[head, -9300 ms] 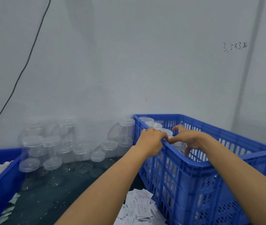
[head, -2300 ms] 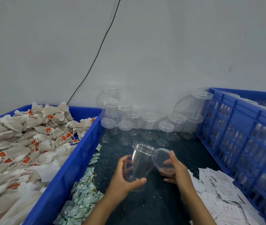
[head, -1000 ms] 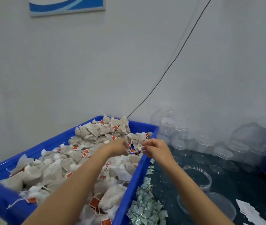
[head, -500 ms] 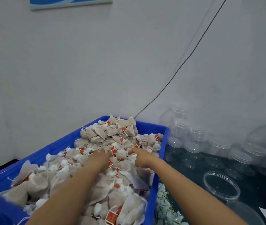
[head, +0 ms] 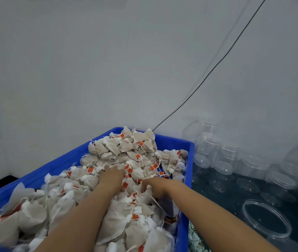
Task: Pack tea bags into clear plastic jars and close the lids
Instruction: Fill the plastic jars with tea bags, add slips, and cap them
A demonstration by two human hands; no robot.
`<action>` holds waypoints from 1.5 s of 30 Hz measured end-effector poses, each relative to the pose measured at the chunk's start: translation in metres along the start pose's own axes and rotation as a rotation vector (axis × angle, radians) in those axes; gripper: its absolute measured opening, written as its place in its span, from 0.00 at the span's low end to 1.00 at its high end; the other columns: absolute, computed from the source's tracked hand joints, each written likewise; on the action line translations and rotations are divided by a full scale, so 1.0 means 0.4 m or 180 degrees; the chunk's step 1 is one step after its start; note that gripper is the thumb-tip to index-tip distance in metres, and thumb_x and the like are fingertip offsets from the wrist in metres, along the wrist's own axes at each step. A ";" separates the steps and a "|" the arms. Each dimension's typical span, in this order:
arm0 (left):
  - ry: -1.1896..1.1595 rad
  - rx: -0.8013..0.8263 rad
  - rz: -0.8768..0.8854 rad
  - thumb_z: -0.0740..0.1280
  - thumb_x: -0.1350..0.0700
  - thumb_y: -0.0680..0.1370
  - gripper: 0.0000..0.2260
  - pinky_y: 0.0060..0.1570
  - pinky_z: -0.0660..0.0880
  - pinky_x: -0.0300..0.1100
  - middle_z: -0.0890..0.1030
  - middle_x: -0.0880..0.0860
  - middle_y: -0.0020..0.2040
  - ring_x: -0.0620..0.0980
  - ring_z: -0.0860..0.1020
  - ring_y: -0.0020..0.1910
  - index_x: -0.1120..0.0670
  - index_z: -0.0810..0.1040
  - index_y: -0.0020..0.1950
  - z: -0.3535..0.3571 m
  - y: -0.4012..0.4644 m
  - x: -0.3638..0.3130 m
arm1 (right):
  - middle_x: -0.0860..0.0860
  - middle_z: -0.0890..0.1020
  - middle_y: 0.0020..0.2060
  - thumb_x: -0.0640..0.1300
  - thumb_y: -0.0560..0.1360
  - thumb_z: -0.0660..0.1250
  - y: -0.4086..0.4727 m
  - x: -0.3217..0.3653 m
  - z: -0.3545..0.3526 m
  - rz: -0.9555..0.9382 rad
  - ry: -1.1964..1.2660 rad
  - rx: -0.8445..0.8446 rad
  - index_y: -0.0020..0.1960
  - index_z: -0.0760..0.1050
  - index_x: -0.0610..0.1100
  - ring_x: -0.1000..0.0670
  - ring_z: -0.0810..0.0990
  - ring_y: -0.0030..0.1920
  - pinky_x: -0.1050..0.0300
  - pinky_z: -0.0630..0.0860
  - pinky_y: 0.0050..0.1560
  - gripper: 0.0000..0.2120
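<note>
Both hands' fingers (head: 108,169) buried among tea bags (head: 126,153).

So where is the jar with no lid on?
In the head view, the open jar stands low on the right on the dark table, right of the blue bin of tea bags, in front of the lidded jars.

Open jar (head: 266,218) has bare dark surface (head: 226,200) around it. Capped jars (head: 222,160) crowd the wall side, and the blue bin wall (head: 185,197) blocks the left.
</note>
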State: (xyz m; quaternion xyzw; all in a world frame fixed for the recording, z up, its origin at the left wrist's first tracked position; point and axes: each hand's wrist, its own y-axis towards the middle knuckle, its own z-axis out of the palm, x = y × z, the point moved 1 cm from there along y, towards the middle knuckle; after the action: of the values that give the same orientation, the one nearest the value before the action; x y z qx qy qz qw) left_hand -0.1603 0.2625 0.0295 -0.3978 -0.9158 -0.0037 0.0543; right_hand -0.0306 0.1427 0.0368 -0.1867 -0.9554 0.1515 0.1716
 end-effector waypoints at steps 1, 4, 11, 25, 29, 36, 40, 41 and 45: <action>-0.0092 -0.0031 0.0029 0.66 0.48 0.79 0.23 0.68 0.66 0.51 0.68 0.54 0.71 0.58 0.64 0.71 0.47 0.66 0.72 0.000 0.000 -0.001 | 0.46 0.70 0.67 0.36 0.74 0.67 -0.003 0.003 -0.001 -0.0015 -0.0037 -0.0054 0.63 0.73 0.52 0.42 0.72 0.62 0.51 0.75 0.54 0.20; -0.0426 -0.0223 0.0081 0.66 0.52 0.79 0.17 0.64 0.71 0.48 0.74 0.54 0.66 0.54 0.71 0.66 0.49 0.71 0.68 -0.002 -0.001 -0.002 | 0.45 0.71 0.67 0.37 0.75 0.68 -0.021 0.005 -0.012 -0.0108 0.0228 -0.0266 0.67 0.72 0.47 0.43 0.72 0.64 0.52 0.75 0.57 0.22; -0.1718 -0.0603 -0.0093 0.69 0.52 0.77 0.15 0.57 0.73 0.44 0.78 0.54 0.61 0.52 0.77 0.59 0.53 0.75 0.63 -0.008 -0.018 0.005 | 0.44 0.77 0.57 0.39 0.78 0.63 -0.049 0.003 -0.037 -0.0067 0.1485 -0.1213 0.60 0.74 0.42 0.46 0.76 0.53 0.50 0.77 0.56 0.11; -0.3354 -0.0705 -0.0398 0.73 0.54 0.74 0.14 0.41 0.74 0.41 0.81 0.57 0.53 0.51 0.79 0.45 0.60 0.77 0.54 -0.027 -0.009 0.044 | 0.47 0.77 0.56 0.44 0.80 0.62 -0.047 -0.015 -0.054 0.0057 0.2754 -0.1589 0.67 0.70 0.43 0.51 0.78 0.47 0.59 0.77 0.44 0.16; -0.3437 -0.0912 -0.0387 0.72 0.50 0.75 0.14 0.45 0.75 0.40 0.79 0.57 0.58 0.50 0.78 0.46 0.56 0.75 0.54 -0.063 -0.002 0.040 | 0.44 0.80 0.52 0.45 0.81 0.60 -0.047 -0.010 -0.054 -0.0006 0.2470 -0.1615 0.54 0.74 0.45 0.45 0.80 0.49 0.49 0.77 0.54 0.07; -0.3848 -0.0664 -0.0053 0.62 0.59 0.81 0.04 0.32 0.71 0.29 0.75 0.53 0.57 0.43 0.75 0.43 0.52 0.73 0.55 -0.081 -0.003 0.004 | 0.48 0.78 0.39 0.44 0.81 0.60 -0.040 -0.016 -0.058 -0.0002 0.2364 -0.2040 0.43 0.73 0.48 0.49 0.79 0.37 0.48 0.81 0.46 0.09; -0.4092 -0.0500 -0.0151 0.59 0.63 0.82 0.10 0.34 0.73 0.31 0.69 0.50 0.60 0.47 0.76 0.49 0.49 0.75 0.54 -0.095 -0.013 -0.014 | 0.49 0.78 0.41 0.43 0.81 0.60 -0.038 -0.023 -0.065 -0.0114 0.2609 -0.2526 0.46 0.75 0.44 0.53 0.78 0.38 0.67 0.75 0.30 0.08; -0.4193 -0.0406 -0.0055 0.59 0.64 0.82 0.12 0.37 0.75 0.33 0.69 0.49 0.60 0.47 0.76 0.49 0.48 0.76 0.53 -0.097 -0.017 -0.021 | 0.50 0.78 0.41 0.42 0.81 0.60 -0.038 -0.023 -0.067 -0.0167 0.2696 -0.2587 0.46 0.75 0.45 0.54 0.77 0.39 0.70 0.73 0.30 0.07; -0.4131 -0.0447 0.0433 0.62 0.55 0.82 0.08 0.51 0.73 0.37 0.71 0.45 0.61 0.44 0.73 0.57 0.45 0.79 0.54 -0.101 -0.029 -0.050 | 0.54 0.80 0.41 0.42 0.80 0.62 -0.038 -0.016 -0.071 -0.0532 0.2835 -0.2546 0.43 0.75 0.52 0.55 0.79 0.42 0.68 0.75 0.39 0.09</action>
State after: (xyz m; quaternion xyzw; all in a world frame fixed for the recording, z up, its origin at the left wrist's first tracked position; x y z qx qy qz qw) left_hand -0.1514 0.2381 0.0680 -0.3790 -0.7330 0.1807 -0.5352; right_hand -0.0187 0.1329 0.0656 -0.2066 -0.7859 -0.3262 0.4830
